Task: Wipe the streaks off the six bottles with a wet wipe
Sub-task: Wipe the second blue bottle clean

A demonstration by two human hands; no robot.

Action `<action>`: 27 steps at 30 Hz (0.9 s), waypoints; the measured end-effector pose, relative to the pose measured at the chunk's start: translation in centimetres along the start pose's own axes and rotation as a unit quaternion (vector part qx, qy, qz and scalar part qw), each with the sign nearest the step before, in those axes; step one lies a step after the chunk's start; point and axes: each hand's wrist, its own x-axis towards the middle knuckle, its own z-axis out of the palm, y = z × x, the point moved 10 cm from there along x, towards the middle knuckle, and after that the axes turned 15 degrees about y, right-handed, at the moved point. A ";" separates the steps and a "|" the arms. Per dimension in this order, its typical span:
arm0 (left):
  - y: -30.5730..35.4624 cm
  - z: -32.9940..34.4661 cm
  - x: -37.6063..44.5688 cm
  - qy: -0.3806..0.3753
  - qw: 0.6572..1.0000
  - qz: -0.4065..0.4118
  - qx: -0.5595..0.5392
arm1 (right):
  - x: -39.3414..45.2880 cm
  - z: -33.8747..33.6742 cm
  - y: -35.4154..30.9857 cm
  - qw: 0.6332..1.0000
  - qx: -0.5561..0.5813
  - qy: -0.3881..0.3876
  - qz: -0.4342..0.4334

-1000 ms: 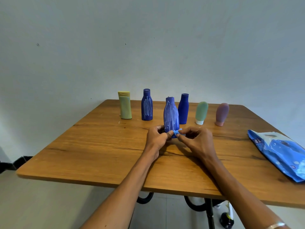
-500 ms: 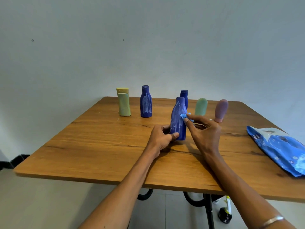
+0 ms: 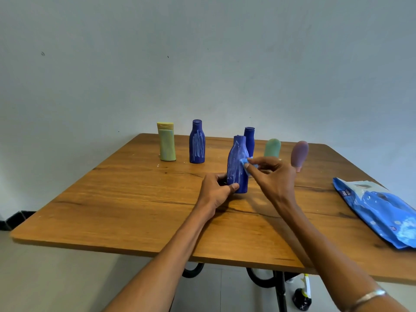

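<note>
A blue bottle (image 3: 236, 163) with white streaks stands tilted on the wooden table (image 3: 135, 199). My left hand (image 3: 217, 192) grips its base, thumb across the front. My right hand (image 3: 273, 176) pinches a small blue wet wipe (image 3: 245, 164) against the bottle's right side. Behind stand a yellow-green bottle (image 3: 167, 141), a streaked blue bottle (image 3: 197, 143), a plain blue bottle (image 3: 250, 140) partly hidden, a green bottle (image 3: 272, 148) and a purple bottle (image 3: 299, 154).
A blue pack of wet wipes (image 3: 378, 208) lies at the table's right edge. The wall rises just behind the table. A small dark bottle (image 3: 301, 298) stands on the floor beside the black table leg (image 3: 279, 289).
My right hand rose with the wipe from the bottle's base to its upper right side. The bottle has tipped slightly. My left hand keeps hold of the base.
</note>
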 end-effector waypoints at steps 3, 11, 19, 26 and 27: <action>0.0 0.3 -0.1 -0.012 1.000 0.010 0.009 | 2.8 0.2 -2.0 0.999 -0.032 0.003 -0.031; -0.2 0.0 0.1 -0.004 1.000 -0.011 -0.013 | 0.8 1.0 -0.1 0.987 -0.097 -0.119 -0.039; -0.5 0.4 0.1 -0.012 1.000 0.009 0.010 | 3.1 0.6 -3.3 0.992 -0.069 -0.053 -0.089; -0.6 0.2 0.3 -0.004 1.000 -0.002 -0.007 | 3.1 1.7 -3.4 0.990 -0.086 -0.047 -0.099; -0.7 0.1 0.3 -0.001 1.000 -0.006 -0.011 | 2.8 1.8 -2.8 0.988 -0.100 -0.068 -0.091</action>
